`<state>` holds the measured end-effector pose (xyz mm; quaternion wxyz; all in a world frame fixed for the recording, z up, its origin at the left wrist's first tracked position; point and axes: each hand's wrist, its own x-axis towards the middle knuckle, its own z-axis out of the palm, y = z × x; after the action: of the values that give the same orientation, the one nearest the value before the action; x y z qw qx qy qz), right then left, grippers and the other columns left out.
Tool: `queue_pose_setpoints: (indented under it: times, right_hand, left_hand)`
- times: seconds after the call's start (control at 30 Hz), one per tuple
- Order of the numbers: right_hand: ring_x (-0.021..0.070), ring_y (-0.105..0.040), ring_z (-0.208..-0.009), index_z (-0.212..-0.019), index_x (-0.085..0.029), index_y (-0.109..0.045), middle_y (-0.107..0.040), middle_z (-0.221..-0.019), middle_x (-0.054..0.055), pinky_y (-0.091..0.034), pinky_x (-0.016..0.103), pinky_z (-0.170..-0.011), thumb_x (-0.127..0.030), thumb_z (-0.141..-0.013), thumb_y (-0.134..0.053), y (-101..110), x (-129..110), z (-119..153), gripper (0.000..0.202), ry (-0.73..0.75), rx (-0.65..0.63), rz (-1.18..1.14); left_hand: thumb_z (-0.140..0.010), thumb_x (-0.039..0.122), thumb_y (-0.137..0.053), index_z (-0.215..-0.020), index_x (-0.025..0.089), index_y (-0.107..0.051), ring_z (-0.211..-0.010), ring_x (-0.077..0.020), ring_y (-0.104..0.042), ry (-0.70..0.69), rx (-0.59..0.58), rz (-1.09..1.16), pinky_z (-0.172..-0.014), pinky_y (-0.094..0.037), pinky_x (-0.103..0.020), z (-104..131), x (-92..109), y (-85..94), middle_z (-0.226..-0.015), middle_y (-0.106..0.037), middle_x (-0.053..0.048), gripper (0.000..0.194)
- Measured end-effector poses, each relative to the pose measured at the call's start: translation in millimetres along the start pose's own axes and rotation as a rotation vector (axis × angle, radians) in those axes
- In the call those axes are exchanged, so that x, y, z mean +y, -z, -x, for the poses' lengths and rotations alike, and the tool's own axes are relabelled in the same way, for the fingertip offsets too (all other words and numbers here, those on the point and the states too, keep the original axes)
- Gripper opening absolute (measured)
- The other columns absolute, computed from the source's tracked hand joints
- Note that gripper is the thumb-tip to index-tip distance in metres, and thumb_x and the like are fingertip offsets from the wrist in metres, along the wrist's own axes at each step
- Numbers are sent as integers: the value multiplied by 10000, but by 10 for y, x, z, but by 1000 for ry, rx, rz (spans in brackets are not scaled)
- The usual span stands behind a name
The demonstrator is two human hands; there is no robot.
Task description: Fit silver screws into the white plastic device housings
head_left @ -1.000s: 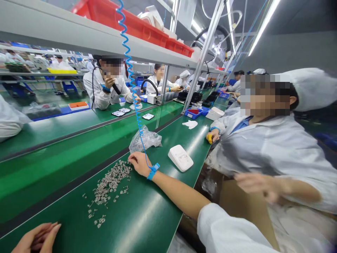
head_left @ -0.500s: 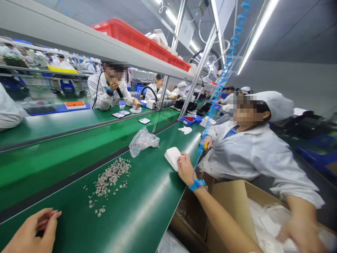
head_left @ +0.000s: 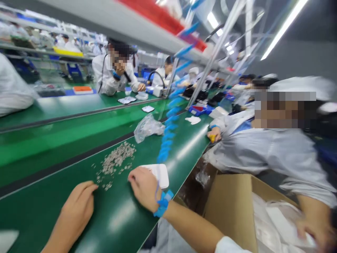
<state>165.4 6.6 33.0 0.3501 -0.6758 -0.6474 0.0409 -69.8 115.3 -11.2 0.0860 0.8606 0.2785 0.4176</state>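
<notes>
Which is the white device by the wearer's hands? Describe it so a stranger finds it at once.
Start at the green bench along the near side. Just right of the pile of small metal parts lies the white device, under the right hand with the blue wrist strap. It is the only flat, rounded white casing there.

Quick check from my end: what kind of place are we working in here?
Most likely an electronics assembly line: long green conveyor benches, rows of white-coated co-workers, and a blue antistatic wrist strap above the right hand, which grips a white device.
</notes>
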Motion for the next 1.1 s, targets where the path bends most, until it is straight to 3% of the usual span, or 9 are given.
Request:
queue_pose_setpoints:
  times: [0.07,0.13,0.27,0.43,0.6,0.83,1.1]
  right_hand:
    - [210,-614,-890,-898,-213,-640,-652,-927,41,-492,330,-810,-109,-949,-581,188,-23,-46,130,17,-42,-37]
    - [203,-621,-894,-892,-203,-666,-663,-954,47,-490,323,-816,-88,-928,-602,418,116,-110,137,73,-82,-59]
    - [182,-638,-841,-914,-193,-692,-685,-932,35,-492,301,-739,-81,-943,-580,698,460,-89,162,119,-168,-32]
    - [189,-661,-851,-958,-185,-702,-724,-927,35,-522,311,-763,-96,-941,-604,591,478,1,134,243,-211,64]
    - [208,-664,-863,-896,-188,-724,-728,-908,49,-540,333,-775,-134,-955,-602,454,465,-97,145,337,-295,140]
    - [205,-659,-871,-920,-210,-752,-724,-946,67,-554,328,-744,-177,-998,-539,514,473,-98,229,468,-369,87]
    - [207,-639,-829,-895,-198,-738,-705,-931,85,-546,342,-725,-209,-1036,-478,546,441,-54,296,500,-377,144]
  left_hand:
    - [-919,141,-441,-906,236,-624,-859,-185,-666,26,-68,27,-783,-532,-326,-60,265,36,-930,-682,-33,206]
    - [-952,140,-346,-827,213,-587,-752,-160,-628,60,-110,43,-695,-500,-303,-134,468,-13,-811,-652,-31,282]
    - [-969,321,-404,-910,186,-643,-682,-178,-523,-96,-237,-65,-641,-376,-347,-304,728,-234,-741,-601,-32,281]
    - [-991,500,-412,-1107,197,-681,-740,-202,-480,-308,-370,-81,-669,-292,-369,-339,885,-358,-828,-592,-49,421]
    - [-1006,629,-367,-1293,194,-609,-842,-222,-490,-362,-496,-134,-725,-297,-382,-176,962,-335,-972,-613,-74,575]
    - [-1013,671,-300,-1312,243,-605,-888,-213,-496,-301,-555,-70,-721,-291,-370,-143,966,-364,-1012,-602,-74,605]
    - [-1000,703,-269,-1305,252,-624,-861,-204,-491,-246,-586,-13,-723,-299,-365,-147,978,-378,-1003,-597,-69,650]
